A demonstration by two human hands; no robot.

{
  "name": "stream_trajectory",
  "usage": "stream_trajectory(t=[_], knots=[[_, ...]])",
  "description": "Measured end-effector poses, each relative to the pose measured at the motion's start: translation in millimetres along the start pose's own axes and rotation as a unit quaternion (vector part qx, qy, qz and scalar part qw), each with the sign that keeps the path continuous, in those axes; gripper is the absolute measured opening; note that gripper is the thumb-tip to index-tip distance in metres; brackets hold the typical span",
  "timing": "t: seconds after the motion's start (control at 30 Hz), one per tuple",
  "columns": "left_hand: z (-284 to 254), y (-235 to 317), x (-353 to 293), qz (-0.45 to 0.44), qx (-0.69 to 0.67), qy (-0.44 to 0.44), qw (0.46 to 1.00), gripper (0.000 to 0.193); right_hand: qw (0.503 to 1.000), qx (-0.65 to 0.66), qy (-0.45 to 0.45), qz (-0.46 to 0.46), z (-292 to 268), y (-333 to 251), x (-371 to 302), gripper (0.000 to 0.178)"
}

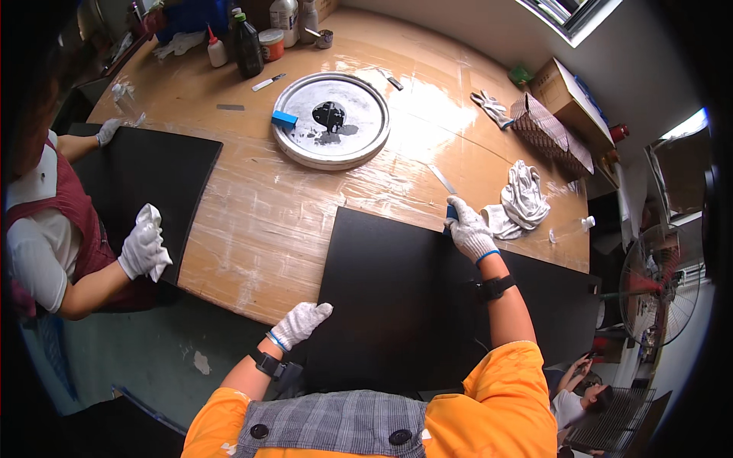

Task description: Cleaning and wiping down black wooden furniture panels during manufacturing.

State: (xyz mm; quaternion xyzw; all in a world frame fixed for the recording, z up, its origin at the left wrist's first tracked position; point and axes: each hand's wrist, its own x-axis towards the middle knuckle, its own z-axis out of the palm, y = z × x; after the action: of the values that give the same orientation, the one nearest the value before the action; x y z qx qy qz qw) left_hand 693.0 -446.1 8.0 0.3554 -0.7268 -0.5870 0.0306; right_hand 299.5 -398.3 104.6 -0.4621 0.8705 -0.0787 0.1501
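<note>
A large flat black panel point(397, 282) lies in front of me, partly on the table and reaching over its near edge. My left hand point(300, 325), in a white knit glove, is closed at the panel's left edge, its fingertips partly hidden. My right hand point(469, 229), gloved the same way, is at the panel's far edge, fingers closed around a small blue block point(450, 217). Just beyond those fingertips a thin metal blade point(440, 179) rests on the table. A round white lid-like tray point(332, 156) holds a black puddle and another blue block point(284, 120).
To the left, a co-worker in gloves holds a white cloth point(153, 237) over another black panel point(145, 179). Several bottles, including a dark bottle point(247, 46), stand at the back. White rags point(523, 202) and a clear bottle point(571, 229) lie right; a fan point(660, 286) stands beyond.
</note>
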Motion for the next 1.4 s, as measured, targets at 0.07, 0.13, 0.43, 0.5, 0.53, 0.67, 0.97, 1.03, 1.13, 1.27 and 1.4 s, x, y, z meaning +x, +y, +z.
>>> stream_trajectory(t=[0.07, 0.13, 0.43, 0.5, 0.53, 0.67, 0.97, 1.03, 1.13, 1.27, 1.4], knots=[[0, -3, 0, -0.008, 0.000, 0.001, 1.000, 0.059, 0.998, -0.005, -0.012, 0.062, -14, 0, -8, 0.049], [-1, -5, 0, -0.004, -0.024, -0.010, 1.000, 0.056, 0.997, -0.009, 0.073, 0.017, 2, 26, -10, 0.051], [-3, 15, -3, -0.110, 0.087, 0.002, 0.990, 0.067, 0.521, 0.836, 0.000, 0.169, 43, 20, -68, 0.030], [1, 6, -5, -0.091, 0.113, 0.037, 0.989, 0.066, 0.501, 0.847, -0.018, 0.174, 49, 15, -76, 0.028], [-1, 9, -3, -0.111, 0.122, 0.006, 0.986, 0.070, 0.492, 0.852, -0.016, 0.179, 52, 14, -79, 0.028], [-9, 20, 1, -0.164, 0.132, -0.059, 0.976, 0.075, 0.449, 0.872, 0.000, 0.193, 57, 5, -86, 0.029], [-16, 35, -6, -0.193, 0.163, -0.058, 0.966, 0.070, 0.359, 0.911, -0.028, 0.200, 67, -3, -98, 0.020], [-19, 33, -5, -0.198, 0.167, -0.059, 0.964, 0.071, 0.368, 0.904, -0.039, 0.215, 68, 2, -100, 0.020], [-24, 43, -3, -0.213, 0.183, -0.066, 0.957, 0.069, 0.373, 0.904, -0.028, 0.208, 73, 11, -100, 0.022], [-24, 55, -3, -0.200, 0.311, -0.019, 0.929, 0.063, 0.377, 0.903, -0.046, 0.199, 84, 18, -100, 0.022], [-47, 49, 7, -0.102, 0.385, 0.176, 0.900, 0.045, 0.400, 0.894, -0.038, 0.197, 87, 19, -102, 0.026]])
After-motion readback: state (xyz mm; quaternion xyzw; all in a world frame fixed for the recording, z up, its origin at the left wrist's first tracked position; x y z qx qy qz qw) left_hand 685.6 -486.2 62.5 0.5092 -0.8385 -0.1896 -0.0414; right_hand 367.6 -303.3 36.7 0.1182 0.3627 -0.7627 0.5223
